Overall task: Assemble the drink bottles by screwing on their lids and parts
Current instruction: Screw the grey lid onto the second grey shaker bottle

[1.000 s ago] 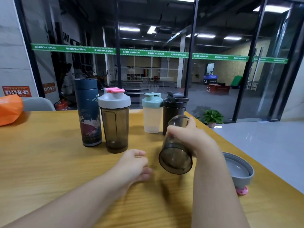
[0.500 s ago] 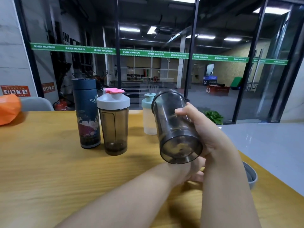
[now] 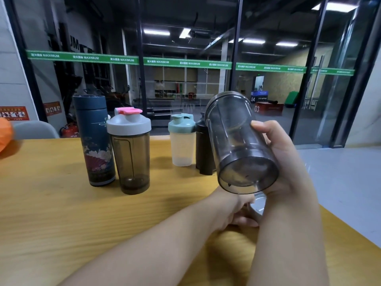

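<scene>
There is a single wide-angle view, worn on the person's head. It looks forward and slightly down across the tabletop (image 3: 51, 213) toward a glass wall (image 3: 185, 79), with both forearms reaching in from the bottom edge. The hands sit close to the lens; straight lines bow near the frame's edges.

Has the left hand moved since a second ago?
Yes. The left hand has crossed rightward, away from the pink-lidded bottle, to the grey lid under the held cup.
</scene>
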